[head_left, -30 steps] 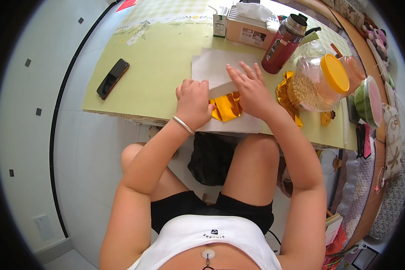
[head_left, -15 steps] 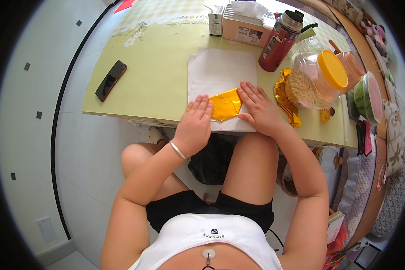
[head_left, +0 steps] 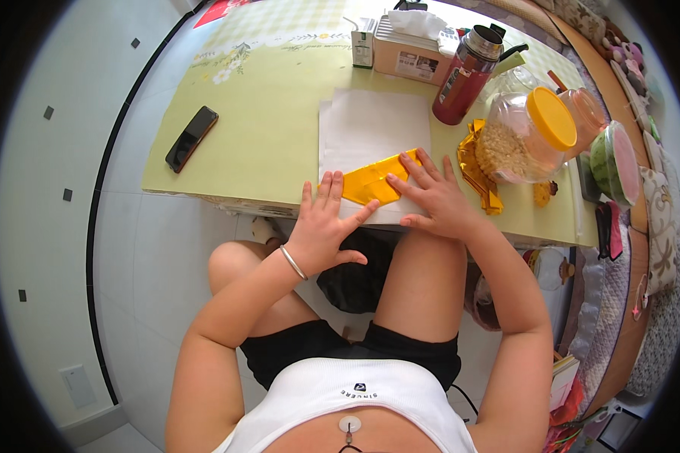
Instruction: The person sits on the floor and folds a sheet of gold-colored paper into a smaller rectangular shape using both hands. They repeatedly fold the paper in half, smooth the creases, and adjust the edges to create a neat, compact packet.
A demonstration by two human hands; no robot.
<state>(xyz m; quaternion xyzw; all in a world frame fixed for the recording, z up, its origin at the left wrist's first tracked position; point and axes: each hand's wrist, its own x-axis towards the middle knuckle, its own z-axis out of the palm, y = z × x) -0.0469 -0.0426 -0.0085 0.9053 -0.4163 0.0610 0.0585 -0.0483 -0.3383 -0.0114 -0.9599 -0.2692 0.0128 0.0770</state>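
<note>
A folded sheet of shiny gold foil paper (head_left: 370,181) lies near the table's front edge, on top of white paper sheets (head_left: 374,124). My left hand (head_left: 323,215) rests at its left and lower edge, fingers spread, with the index fingertip on the foil. On the other side, my right hand (head_left: 434,192) lies flat with fingers apart, its fingertips touching the foil's right part. Neither hand grips anything. To the right of my right hand are more folded gold foil pieces (head_left: 476,170), partly hidden behind a clear jar.
The clear jar (head_left: 517,151) has a yellow lid and tan bits inside. Behind stand a red thermos (head_left: 461,87), a tissue box (head_left: 408,57) and a small carton (head_left: 363,47). A phone (head_left: 192,140) lies at the left; a cut watermelon (head_left: 614,162) sits far right.
The foil now looks longer and more slanted, with pointed ends. My hands have spread their fingers; the left has slid lower and its thumb points out to the right.
</note>
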